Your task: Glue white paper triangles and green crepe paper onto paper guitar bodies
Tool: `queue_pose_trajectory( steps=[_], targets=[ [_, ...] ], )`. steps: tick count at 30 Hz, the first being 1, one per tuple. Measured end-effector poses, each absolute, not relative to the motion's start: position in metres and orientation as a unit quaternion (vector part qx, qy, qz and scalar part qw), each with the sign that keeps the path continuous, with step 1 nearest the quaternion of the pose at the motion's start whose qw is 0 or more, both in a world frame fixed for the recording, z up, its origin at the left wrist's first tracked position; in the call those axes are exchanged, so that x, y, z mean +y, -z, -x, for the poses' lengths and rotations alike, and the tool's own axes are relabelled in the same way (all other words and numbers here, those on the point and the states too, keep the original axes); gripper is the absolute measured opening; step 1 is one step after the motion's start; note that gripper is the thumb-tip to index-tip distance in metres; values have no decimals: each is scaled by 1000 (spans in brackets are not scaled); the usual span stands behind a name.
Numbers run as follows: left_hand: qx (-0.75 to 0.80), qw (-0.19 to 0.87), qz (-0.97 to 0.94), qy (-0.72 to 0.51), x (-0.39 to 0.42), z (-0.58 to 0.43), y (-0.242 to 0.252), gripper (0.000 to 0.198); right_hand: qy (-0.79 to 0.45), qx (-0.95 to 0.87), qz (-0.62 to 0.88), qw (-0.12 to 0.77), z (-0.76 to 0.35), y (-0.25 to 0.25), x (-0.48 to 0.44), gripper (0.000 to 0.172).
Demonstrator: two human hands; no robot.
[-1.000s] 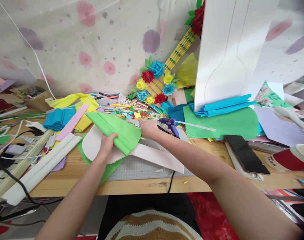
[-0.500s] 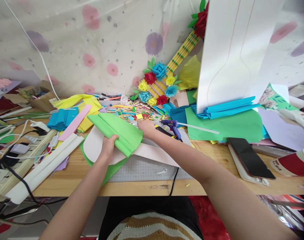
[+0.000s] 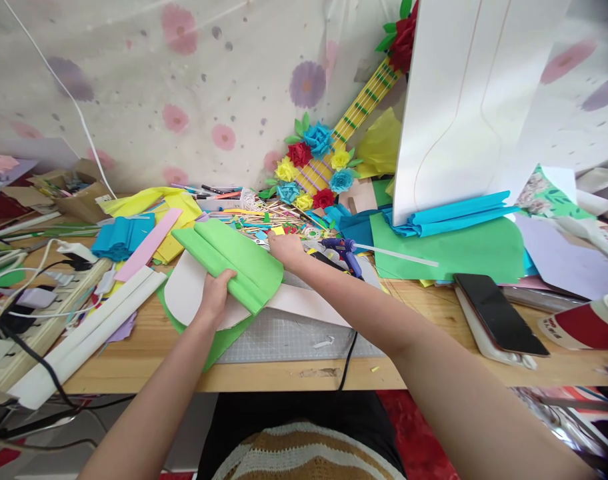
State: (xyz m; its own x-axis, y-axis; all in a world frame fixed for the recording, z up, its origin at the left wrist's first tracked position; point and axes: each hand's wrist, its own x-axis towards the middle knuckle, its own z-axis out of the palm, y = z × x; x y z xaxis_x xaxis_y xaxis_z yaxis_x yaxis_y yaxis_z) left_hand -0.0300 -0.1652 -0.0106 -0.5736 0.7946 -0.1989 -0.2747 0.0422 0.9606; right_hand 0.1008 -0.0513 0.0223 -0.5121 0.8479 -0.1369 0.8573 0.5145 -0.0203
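Note:
A folded sheet of bright green crepe paper (image 3: 234, 263) lies over a rounded white board (image 3: 184, 287), whose long narrow part runs to the right under my right forearm. My left hand (image 3: 217, 290) grips the near edge of the crepe paper, thumb on top and fingers underneath. At the far right corner of the same paper is my right hand (image 3: 285, 252), fingers closed against the edge, fingertips mostly hidden. More green paper (image 3: 224, 343) shows beneath the board. All this rests on a grey cutting mat (image 3: 294, 337).
A purple glue gun (image 3: 345, 252) with a glue stick lies right of my right hand. Behind are sticks and scraps (image 3: 259, 217) and a flower-trimmed paper guitar (image 3: 314, 170). To the right stand a tall white board (image 3: 464, 120), a phone (image 3: 501, 313) and a cup (image 3: 584, 323); a power strip (image 3: 44, 320) lies left.
My right hand has shifted slightly left and away along the crepe paper's far corner. The paper's far edge sits a little more spread. My left hand keeps its grip.

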Motion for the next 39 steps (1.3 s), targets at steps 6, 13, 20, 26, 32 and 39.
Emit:
queue_pose_trajectory(
  steps=[6, 13, 20, 26, 32, 39],
  targets=[
    [590, 416, -229, -653, -166, 33, 16, 40, 25, 872, -489, -1, -102, -16, -49, 41],
    [591, 422, -205, -656, -169, 34, 14, 39, -7, 883, -469, -7, -95, -20, -44, 46],
    [588, 421, -183, -665, -169, 31, 11, 35, -19, 886, -462, -36, -87, -18, -41, 44],
    [593, 420, -186, -661, -168, 31, 8, 29, 1, 882, -470, -25, -82, -15, -40, 38],
    [595, 417, -194, -659, -167, 34, 13, 32, 21, 877, -479, -20, -81, -13, -38, 37],
    [584, 436, -179, -661, -167, 34, 9, 30, 6, 882, -471, -22, -76, -13, -30, 44]
  ],
)
